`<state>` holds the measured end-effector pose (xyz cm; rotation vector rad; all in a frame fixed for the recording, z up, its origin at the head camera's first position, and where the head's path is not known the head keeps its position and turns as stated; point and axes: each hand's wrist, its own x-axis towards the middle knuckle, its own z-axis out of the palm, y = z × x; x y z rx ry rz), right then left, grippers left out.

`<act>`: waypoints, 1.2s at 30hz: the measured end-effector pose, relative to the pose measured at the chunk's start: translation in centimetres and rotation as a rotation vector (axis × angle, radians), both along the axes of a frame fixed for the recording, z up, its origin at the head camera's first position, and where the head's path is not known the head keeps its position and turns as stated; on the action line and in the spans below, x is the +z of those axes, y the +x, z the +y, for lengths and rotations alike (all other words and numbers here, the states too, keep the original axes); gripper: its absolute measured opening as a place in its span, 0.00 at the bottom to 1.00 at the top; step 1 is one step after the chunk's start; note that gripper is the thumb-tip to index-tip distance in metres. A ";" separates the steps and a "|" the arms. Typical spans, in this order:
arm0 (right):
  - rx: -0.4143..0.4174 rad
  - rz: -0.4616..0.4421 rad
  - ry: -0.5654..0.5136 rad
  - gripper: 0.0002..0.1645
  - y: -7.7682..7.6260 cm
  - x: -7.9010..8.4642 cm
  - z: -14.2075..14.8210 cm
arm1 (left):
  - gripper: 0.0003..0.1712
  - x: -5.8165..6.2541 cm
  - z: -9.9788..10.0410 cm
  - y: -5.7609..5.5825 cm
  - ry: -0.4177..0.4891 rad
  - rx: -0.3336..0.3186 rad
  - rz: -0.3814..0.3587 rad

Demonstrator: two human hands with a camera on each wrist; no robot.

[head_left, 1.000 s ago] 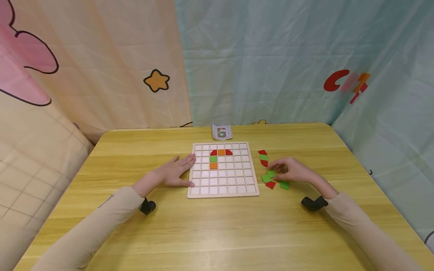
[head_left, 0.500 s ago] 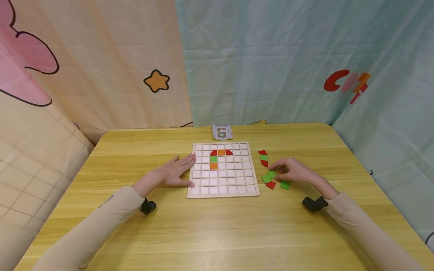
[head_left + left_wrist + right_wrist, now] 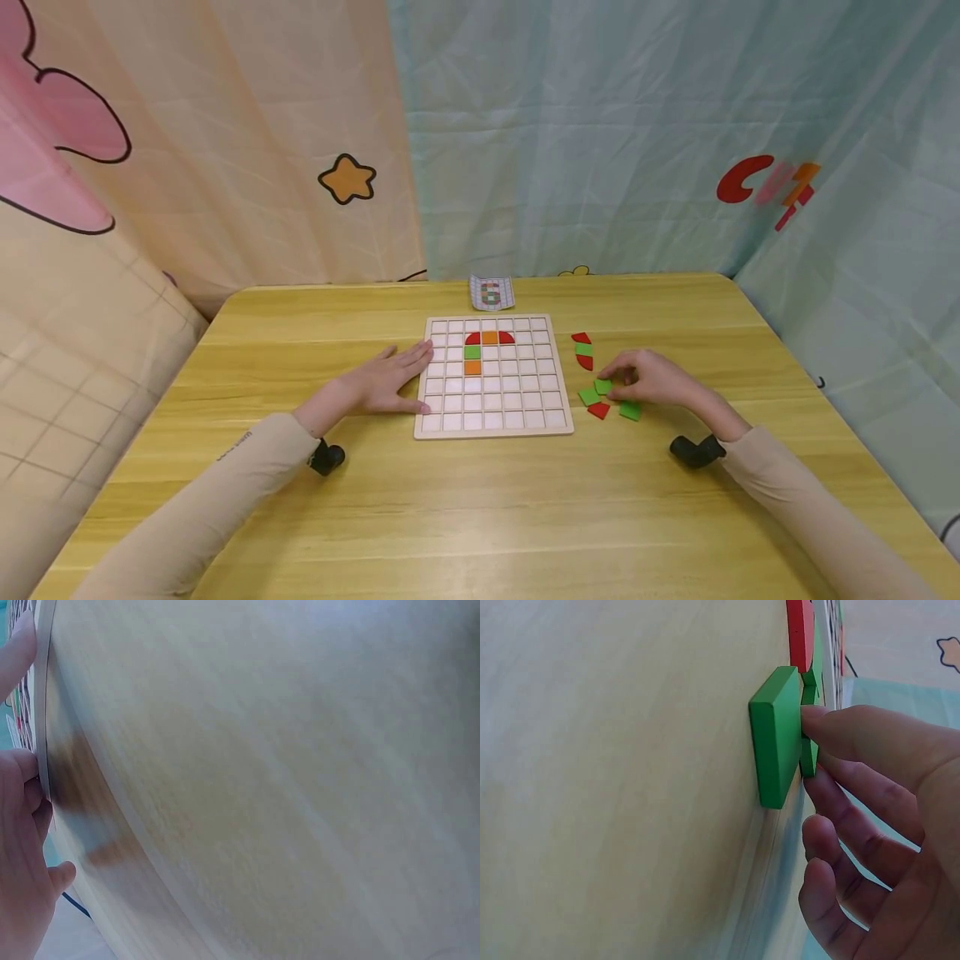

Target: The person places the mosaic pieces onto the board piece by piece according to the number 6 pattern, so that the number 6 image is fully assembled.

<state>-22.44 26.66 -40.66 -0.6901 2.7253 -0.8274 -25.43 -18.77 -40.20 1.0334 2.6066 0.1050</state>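
My left hand [image 3: 390, 383] lies with straight, spread fingers on the left edge of the wooden grid board [image 3: 525, 421]. In the left wrist view its fingers [image 3: 19, 652] reach over the board's rim. To the right of the board, my right hand [image 3: 651, 379] pinches a green square tile [image 3: 603, 387] between thumb and fingers, low over the table. The right wrist view has the thumb at that tile [image 3: 809, 750], partly hidden behind a nearer green tile [image 3: 776, 739]. Another green tile [image 3: 589, 397] and a red tile [image 3: 598, 410] lie close by.
Red corner pieces [image 3: 492, 337] with orange and green tiles sit in the board's upper cells. A red-green-red row of tiles [image 3: 583, 349] lies right of the board. Behind the board is a printed pattern card [image 3: 492, 293]. Curtains [image 3: 600, 167] hang behind the table.
The pinched green tile has slid slightly right, away from the green tile beside it, along with my right fingers. My left hand and the board have stayed put.
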 end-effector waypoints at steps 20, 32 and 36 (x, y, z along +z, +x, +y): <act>-0.081 -0.006 -0.010 0.17 0.2 -0.2 -0.9 | 0.57 -0.2 -0.2 0.3 -0.003 -0.002 -0.006; -0.103 0.030 -0.009 0.17 -0.3 0.6 -2.5 | 0.57 -0.1 -0.1 0.3 0.008 0.000 -0.006; -0.107 0.043 -0.016 0.17 -0.7 0.8 -2.9 | 0.57 0.1 0.0 -0.1 0.006 0.001 0.006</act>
